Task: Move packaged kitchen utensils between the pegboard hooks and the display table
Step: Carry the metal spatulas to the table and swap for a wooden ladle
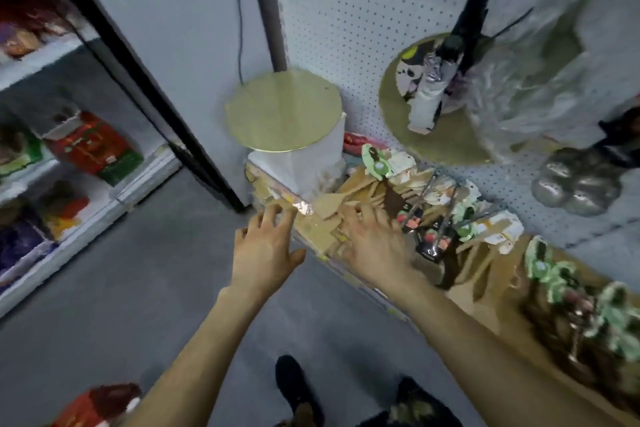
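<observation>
Packaged wooden spatulas and other carded utensils lie heaped on the display table below the white pegboard. My left hand hovers at the table's left corner, fingers spread and slightly bent, holding nothing. My right hand reaches over the wooden pieces with fingers spread, fingertips at the pile; the blur hides whether they touch. Metal tongs on cards lie just right of that hand. Green-carded utensils lie further right.
A round gold board sits on a white box at the table's back left. Another gold disc with a packaged item hangs on the pegboard, beside a metal mould. A product shelf stands to the left across grey floor.
</observation>
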Demonstrator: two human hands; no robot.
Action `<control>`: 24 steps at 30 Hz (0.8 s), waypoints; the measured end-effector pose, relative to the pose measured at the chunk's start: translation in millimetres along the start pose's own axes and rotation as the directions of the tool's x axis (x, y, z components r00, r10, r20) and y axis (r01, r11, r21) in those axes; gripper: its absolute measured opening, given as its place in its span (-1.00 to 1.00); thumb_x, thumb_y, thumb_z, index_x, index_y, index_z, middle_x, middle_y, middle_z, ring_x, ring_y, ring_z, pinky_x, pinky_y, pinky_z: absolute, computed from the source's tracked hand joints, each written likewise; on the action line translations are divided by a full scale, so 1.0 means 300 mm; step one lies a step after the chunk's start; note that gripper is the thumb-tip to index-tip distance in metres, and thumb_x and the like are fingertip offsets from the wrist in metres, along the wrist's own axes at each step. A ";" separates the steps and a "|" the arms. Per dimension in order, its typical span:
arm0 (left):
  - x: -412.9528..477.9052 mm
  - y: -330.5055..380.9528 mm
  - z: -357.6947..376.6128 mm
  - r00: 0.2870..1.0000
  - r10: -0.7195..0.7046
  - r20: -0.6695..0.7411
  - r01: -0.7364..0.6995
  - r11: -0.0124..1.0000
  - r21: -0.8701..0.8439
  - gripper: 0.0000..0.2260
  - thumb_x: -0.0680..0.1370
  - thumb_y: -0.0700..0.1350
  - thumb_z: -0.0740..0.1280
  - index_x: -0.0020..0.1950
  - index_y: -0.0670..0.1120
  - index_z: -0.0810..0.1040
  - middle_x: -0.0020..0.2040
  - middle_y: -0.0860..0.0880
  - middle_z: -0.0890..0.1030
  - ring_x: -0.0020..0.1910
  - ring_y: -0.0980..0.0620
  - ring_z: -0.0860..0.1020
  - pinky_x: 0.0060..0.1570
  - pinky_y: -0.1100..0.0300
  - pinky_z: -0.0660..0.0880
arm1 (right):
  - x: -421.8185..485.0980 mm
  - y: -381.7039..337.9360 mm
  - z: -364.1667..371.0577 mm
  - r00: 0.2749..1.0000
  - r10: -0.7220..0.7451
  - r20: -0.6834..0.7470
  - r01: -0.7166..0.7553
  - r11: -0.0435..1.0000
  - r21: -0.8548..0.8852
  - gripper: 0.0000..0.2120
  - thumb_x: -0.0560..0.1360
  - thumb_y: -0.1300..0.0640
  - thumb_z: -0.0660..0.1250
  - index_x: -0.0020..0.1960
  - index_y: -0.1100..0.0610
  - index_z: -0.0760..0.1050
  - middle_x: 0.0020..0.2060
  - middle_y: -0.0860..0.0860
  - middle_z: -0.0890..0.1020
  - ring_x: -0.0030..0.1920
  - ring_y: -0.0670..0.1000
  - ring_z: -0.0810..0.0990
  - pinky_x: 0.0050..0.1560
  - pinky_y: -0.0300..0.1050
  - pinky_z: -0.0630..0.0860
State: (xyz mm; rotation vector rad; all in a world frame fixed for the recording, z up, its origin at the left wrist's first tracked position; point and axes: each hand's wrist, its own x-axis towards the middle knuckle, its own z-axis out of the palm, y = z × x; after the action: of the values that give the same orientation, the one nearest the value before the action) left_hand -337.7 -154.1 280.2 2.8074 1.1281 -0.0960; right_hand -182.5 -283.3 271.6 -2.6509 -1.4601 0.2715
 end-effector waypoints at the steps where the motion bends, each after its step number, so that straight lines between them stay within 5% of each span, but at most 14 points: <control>1: 0.050 0.003 0.005 0.998 0.066 0.013 -0.066 0.998 -0.002 -0.31 0.48 0.22 0.49 0.54 0.09 0.35 0.47 -0.02 0.43 0.37 -0.19 0.49 0.16 -0.18 0.51 | -0.006 0.015 0.005 0.998 0.065 -0.017 -0.065 0.998 0.009 -0.33 0.48 -0.08 0.48 0.52 -0.03 0.33 0.29 0.06 0.49 0.31 0.18 0.52 0.20 0.20 0.52; 6: 0.250 0.134 0.038 0.928 0.353 0.121 -0.353 0.935 -0.020 -0.31 0.49 0.23 0.48 0.55 0.07 0.35 0.43 -0.06 0.45 0.36 -0.23 0.48 0.17 -0.21 0.53 | -0.077 0.132 0.021 0.917 0.399 0.022 -0.399 0.913 0.087 -0.24 0.53 -0.10 0.46 0.63 -0.01 0.20 0.51 0.09 0.35 0.52 0.22 0.36 0.44 0.28 0.41; 10: 0.332 0.290 0.075 0.852 0.494 0.172 -0.486 0.869 -0.089 -0.32 0.53 0.22 0.44 0.58 0.10 0.31 0.49 -0.03 0.39 0.43 -0.19 0.44 0.24 -0.21 0.52 | -0.126 0.241 0.054 0.815 0.576 0.068 -0.577 0.796 0.183 -0.25 0.56 -0.12 0.42 0.66 -0.04 0.18 0.53 0.06 0.32 0.55 0.20 0.32 0.42 0.25 0.45; 24: 0.654 0.590 0.475 0.766 0.581 0.276 -0.539 0.814 -0.217 -0.35 0.56 0.06 0.47 0.59 0.02 0.31 0.46 -0.15 0.45 0.34 -0.25 0.52 0.21 -0.14 0.58 | -0.020 0.601 0.350 0.730 0.648 0.217 -0.682 0.665 0.305 -0.32 0.55 -0.01 0.47 0.58 0.02 0.27 0.43 0.10 0.42 0.46 0.19 0.41 0.38 0.25 0.51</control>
State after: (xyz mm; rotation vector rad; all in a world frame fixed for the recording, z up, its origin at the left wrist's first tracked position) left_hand -75.8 -165.0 133.6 2.7376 0.1826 -0.4058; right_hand -58.0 -384.3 138.0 -2.7383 -0.3014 0.6541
